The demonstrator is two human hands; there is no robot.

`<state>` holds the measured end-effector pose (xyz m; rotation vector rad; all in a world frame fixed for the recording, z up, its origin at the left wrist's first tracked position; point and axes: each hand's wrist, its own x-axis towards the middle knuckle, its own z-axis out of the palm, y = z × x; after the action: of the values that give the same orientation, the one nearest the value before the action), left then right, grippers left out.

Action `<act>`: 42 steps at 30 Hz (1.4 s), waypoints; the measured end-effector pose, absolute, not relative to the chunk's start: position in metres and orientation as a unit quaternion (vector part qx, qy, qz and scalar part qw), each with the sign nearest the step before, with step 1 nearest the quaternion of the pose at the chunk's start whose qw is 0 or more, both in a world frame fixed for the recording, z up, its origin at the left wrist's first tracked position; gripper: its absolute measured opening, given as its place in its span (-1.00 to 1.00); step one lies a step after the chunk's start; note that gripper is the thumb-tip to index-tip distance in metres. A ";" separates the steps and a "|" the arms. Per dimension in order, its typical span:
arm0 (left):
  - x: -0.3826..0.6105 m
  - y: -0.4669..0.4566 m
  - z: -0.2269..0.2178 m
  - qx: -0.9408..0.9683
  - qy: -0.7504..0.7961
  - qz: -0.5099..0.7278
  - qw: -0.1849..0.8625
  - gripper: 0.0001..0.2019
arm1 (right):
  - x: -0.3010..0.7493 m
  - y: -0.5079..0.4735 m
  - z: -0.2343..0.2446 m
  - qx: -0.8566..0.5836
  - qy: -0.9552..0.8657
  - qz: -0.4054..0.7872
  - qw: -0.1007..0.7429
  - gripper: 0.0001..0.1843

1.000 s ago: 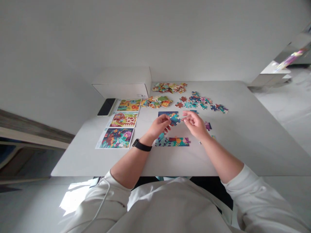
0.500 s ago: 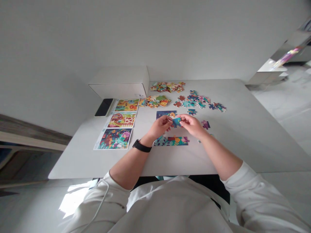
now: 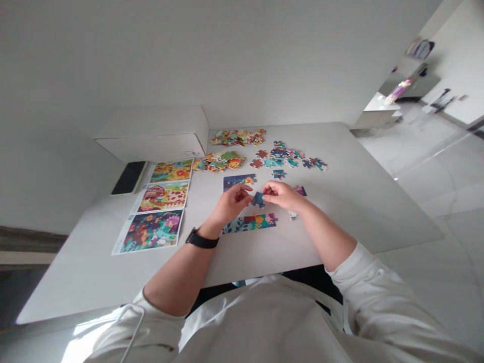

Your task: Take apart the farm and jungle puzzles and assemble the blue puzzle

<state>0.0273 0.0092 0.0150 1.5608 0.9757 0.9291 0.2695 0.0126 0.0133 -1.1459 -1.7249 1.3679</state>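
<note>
A blue jigsaw puzzle piece (image 3: 258, 199) is held up between my two hands, above the table. My right hand (image 3: 280, 194) pinches its right side with thumb and fingers. My left hand (image 3: 233, 202) has curled fingers, with the fingertips at the piece's left edge. Just beyond the left hand lies a joined dark-blue section (image 3: 236, 181) of the puzzle, partly covered by the fingers. Nearer to me is a joined strip (image 3: 251, 223) with leaves and a yellow plant. A purple piece (image 3: 300, 190) and a pale piece (image 3: 293, 216) lie beside my right forearm.
Loose blue, teal and brown pieces (image 3: 282, 156) are scattered at the back right. Two colourful piles (image 3: 238, 137) lie beside a white box (image 3: 151, 146). Along the left are a dark phone (image 3: 129, 177) and printed picture sheets (image 3: 153, 231). A single piece (image 3: 279, 174) sits beyond my hands.
The view has swung to the right, so the table appears shifted left. The blue puzzle piece has turned and sits slightly lower, and my left fingers have moved out to its edge.
</note>
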 end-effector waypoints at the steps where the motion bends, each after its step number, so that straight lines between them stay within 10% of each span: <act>1: 0.028 0.009 0.015 0.650 0.405 0.387 0.514 -0.61 | 0.270 0.012 0.014 -0.430 -0.657 0.531 0.317 -0.75; 42: 0.019 0.007 0.018 0.800 0.441 0.295 0.282 -0.80 | 0.375 0.046 0.024 -0.583 -0.546 0.382 0.465 -0.66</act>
<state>0.0193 0.0066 0.0176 2.1422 1.1803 0.7909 0.3752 0.0463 0.0236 -1.4311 -1.3403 0.9386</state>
